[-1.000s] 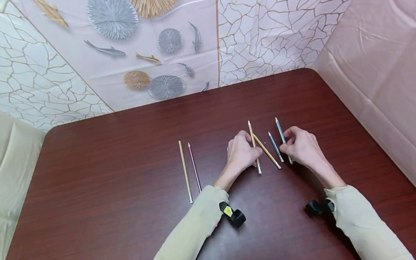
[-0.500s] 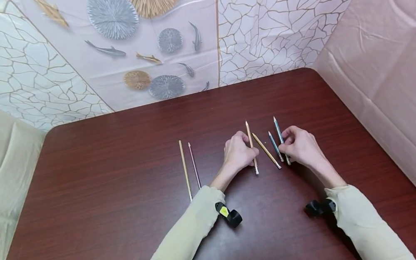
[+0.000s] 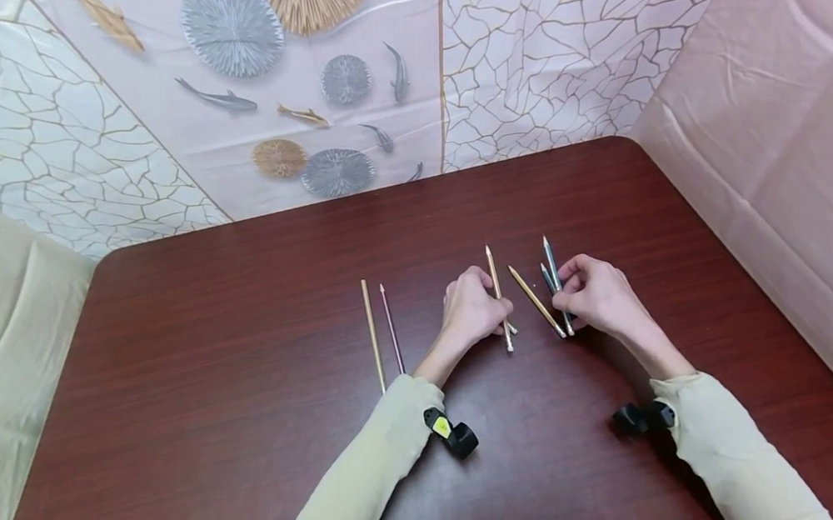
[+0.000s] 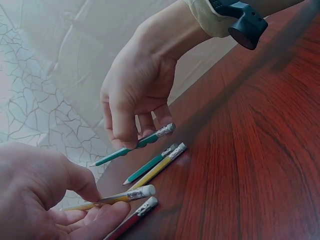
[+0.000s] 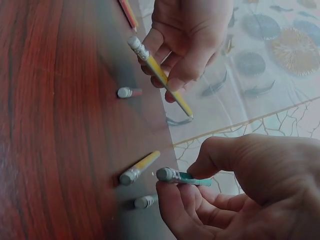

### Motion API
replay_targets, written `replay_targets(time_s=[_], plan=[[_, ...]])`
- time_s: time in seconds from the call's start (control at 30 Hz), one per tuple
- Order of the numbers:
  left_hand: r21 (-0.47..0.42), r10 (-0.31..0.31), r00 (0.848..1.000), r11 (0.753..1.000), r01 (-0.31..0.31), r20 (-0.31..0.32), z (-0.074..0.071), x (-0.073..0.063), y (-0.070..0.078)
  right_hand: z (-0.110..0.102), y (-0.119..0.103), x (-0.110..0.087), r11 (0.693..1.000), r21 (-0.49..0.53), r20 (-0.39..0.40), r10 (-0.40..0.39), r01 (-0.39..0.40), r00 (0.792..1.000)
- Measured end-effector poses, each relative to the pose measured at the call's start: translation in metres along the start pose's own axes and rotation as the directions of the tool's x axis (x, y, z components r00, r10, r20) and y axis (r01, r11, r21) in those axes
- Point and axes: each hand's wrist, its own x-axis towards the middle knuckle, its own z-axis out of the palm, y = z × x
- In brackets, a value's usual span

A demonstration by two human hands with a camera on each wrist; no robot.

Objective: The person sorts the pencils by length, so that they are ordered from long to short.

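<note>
Left fingers [image 4: 107, 216] pinch yellow pencil [image 4: 117, 198], right fingers [image 5: 172, 206] green pencil [image 4: 146, 140]; forearms [image 3: 365, 474] converge.

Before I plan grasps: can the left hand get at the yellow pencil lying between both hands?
Probably yes: the lying yellow pencil looks uncovered from above, though the left hand holds another pencil.

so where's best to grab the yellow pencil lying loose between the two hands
Probably mid-shaft, pinched crosswise from above, coming in from the left hand's side. The yellow pencil lies flat and slanted, its slim, straight shaft suits a pinch, and a loose blue-green pencil lies close on its other side.
</note>
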Motion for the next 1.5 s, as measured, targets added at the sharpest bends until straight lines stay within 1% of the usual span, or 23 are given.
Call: replay_targets(time_s=[0.23, 0.3, 0.47, 0.63, 0.83, 1.03, 1.2, 1.33, 1.5], plan=[[0.012, 0.000, 1.000, 1.000, 0.000, 0.011, -0.006, -0.003, -0.003, 0.003, -0.008, -0.001, 1.000, 0.029, 0.044, -0.006, 0.005, 0.999], [0.010, 0.001, 1.000, 1.000, -0.001, 0.014, -0.009, -0.004, -0.004, 0.004, -0.010, -0.001, 0.999, 0.055, 0.056, -0.007, 0.004, 0.998], [-0.010, 0.008, 1.000, 1.000, -0.008, 0.011, -0.015, -0.006, -0.008, 0.006, -0.015, -0.003, 0.987, 0.159, 0.097, -0.005, -0.010, 0.995], [-0.019, 0.015, 1.000, 1.000, -0.015, 0.008, -0.020, -0.008, -0.012, 0.009, -0.018, -0.002, 0.977, 0.211, 0.125, -0.005, -0.022, 0.992], [-0.004, 0.014, 1.000, 1.000, -0.014, 0.001, -0.027, -0.009, -0.018, 0.014, -0.022, -0.002, 0.970, 0.241, 0.144, -0.009, -0.026, 0.990], [-0.017, 0.008, 1.000, 1.000, -0.008, 0.011, -0.035, -0.011, -0.021, 0.018, -0.027, -0.001, 0.960, 0.279, 0.164, -0.013, -0.034, 0.986], [-0.006, -0.012, 1.000, 1.000, 0.013, 0.022, -0.040, -0.013, -0.023, 0.023, -0.030, 0.000, 0.960, 0.277, 0.173, -0.015, -0.034, 0.985], [-0.020, -0.028, 0.999, 0.999, 0.028, 0.029, -0.043, -0.015, -0.024, 0.026, -0.031, 0.001, 0.962, 0.270, 0.181, -0.024, -0.027, 0.983], [-0.024, -0.037, 0.999, 0.999, 0.038, 0.032, -0.047, -0.018, -0.027, 0.030, -0.034, 0.001, 0.956, 0.292, 0.200, -0.046, -0.015, 0.979]])
